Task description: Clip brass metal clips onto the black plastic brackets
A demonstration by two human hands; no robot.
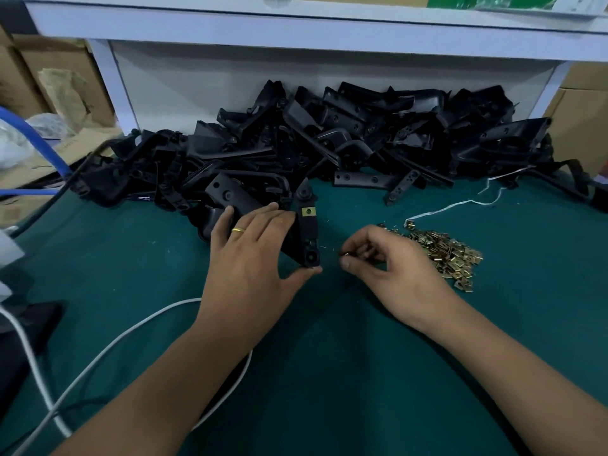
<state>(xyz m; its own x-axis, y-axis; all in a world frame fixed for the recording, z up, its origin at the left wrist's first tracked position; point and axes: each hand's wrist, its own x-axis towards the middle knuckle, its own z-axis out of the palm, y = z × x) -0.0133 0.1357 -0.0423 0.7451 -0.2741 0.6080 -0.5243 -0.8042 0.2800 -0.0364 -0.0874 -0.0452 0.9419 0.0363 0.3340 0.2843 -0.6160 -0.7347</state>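
Now bracket (306,232) in left hand (253,258).

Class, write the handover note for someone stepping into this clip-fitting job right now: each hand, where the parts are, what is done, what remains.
Left hand holds a black bracket upright on the green mat; one brass clip is already on it.
Right hand pinches a loose clip just beside the bracket's lower end, not yet fitted.
Clip pile lies behind the right hand; bracket heap lies along the back of the mat.
Left: fit the held clip, probably at the lower end, then work through the heap.
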